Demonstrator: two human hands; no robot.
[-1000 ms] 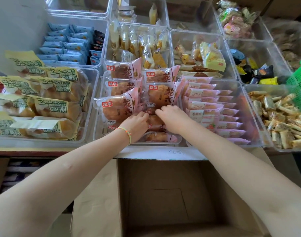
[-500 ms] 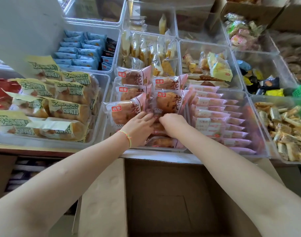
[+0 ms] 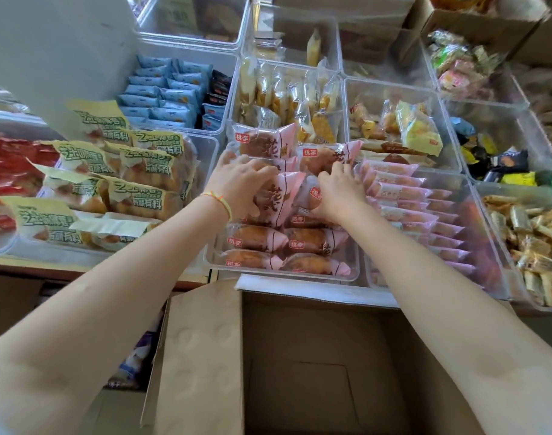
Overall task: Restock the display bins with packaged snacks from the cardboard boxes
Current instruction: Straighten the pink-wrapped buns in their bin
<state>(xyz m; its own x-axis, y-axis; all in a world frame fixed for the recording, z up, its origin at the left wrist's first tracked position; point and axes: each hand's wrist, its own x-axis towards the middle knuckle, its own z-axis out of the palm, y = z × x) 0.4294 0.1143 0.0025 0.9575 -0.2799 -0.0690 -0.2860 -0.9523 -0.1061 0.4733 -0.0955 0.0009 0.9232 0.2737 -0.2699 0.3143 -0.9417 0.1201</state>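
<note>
Pale wall panel at upper left. Wooden table edge under bins, reddish-brown. Soft daylight, even, no hard shadows. Floor hidden.

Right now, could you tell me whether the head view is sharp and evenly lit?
Head view: the left hand and right hand on the pink bread packets look slightly smeared; wide-angle bending curves the clear bin edges; the far right corner falls dark, while the cardboard box is softly lit.
</note>
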